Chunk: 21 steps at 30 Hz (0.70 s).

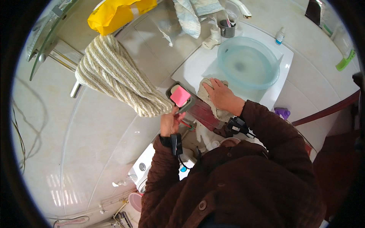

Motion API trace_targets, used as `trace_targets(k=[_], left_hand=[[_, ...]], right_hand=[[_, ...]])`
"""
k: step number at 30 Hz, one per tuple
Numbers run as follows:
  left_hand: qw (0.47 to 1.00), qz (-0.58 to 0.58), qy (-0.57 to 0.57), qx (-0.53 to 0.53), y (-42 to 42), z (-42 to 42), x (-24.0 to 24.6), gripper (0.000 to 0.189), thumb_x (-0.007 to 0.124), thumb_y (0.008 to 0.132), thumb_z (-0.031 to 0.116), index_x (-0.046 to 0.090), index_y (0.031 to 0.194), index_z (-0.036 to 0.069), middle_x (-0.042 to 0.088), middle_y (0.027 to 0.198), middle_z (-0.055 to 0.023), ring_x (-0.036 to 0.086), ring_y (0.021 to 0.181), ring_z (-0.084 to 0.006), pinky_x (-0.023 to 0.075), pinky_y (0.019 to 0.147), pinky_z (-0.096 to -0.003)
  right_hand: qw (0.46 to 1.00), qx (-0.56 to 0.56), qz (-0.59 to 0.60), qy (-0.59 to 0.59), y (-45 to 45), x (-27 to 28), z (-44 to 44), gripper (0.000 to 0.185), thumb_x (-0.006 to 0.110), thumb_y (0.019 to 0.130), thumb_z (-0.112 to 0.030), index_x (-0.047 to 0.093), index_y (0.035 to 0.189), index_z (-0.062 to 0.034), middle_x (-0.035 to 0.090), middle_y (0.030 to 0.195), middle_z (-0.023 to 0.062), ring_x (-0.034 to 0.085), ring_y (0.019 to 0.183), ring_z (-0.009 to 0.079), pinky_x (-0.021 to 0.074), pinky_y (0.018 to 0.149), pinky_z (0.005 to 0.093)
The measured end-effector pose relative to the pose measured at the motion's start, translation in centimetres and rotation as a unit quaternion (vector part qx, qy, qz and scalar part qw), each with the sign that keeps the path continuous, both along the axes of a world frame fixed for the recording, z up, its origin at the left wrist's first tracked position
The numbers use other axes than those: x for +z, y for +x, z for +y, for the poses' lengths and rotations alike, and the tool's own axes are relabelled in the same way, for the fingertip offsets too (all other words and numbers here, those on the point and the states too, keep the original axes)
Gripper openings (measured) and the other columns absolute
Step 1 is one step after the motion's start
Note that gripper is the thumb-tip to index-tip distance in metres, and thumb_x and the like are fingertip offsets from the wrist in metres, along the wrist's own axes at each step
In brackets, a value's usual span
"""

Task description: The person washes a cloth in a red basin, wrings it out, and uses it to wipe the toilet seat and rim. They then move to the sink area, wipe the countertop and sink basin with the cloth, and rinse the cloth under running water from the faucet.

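My right hand presses on a beige cloth spread at the sink's near edge, partly over a dark red surface. To its left, my left hand is at the near end of a grey-green soap dish, which holds a pink bar of soap on top of a paler one. Its fingers are partly hidden, so whether they grip the dish is unclear. A striped cream towel hangs beside the dish. Beyond the cloth, a pale blue basin with cloudy water sits in the white sink.
A grey mug with toothbrushes and a white faucet are behind the sink. A small bottle stands at the back right. The glass shelf and yellow package are upper left. A toilet tank is lower left.
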State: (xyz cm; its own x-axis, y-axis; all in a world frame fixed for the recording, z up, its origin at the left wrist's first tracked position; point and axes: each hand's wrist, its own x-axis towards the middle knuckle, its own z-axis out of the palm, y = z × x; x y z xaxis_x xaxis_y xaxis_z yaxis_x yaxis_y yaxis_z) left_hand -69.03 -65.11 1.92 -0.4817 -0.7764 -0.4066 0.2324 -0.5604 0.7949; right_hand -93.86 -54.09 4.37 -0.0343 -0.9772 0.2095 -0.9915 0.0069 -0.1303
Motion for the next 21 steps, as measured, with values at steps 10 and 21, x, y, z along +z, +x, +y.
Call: trace_targets(k=[10,21], left_hand=[[0.998,-0.010,0.048,0.039,4.3,6.5,3.6,0.012,0.056,0.085,0.002,0.057,0.096,-0.001,0.057,0.082,-0.0037,0.056,0.064,-0.0123,0.0577,0.067,-0.0336],[0.994,0.003,0.095,0.050,9.7,9.9,3.4,0.035,0.053,0.088,0.000,0.050,0.122,-0.006,0.061,0.100,-0.0071,0.061,0.078,-0.0137,0.0577,0.072,-0.0302]], right_hand=[[0.996,0.049,-0.071,-0.006,-0.7,0.2,-8.6,0.057,0.050,0.085,-0.011,0.034,0.139,-0.0059,0.031,0.140,0.0301,0.033,0.130,0.0435,0.0305,0.107,0.0451],[0.975,-0.190,-0.028,-0.112,-5.7,-2.1,-16.7,0.057,0.058,0.081,-0.017,0.036,0.132,-0.0023,0.042,0.127,0.0241,0.045,0.114,0.0405,0.0441,0.091,0.0482]])
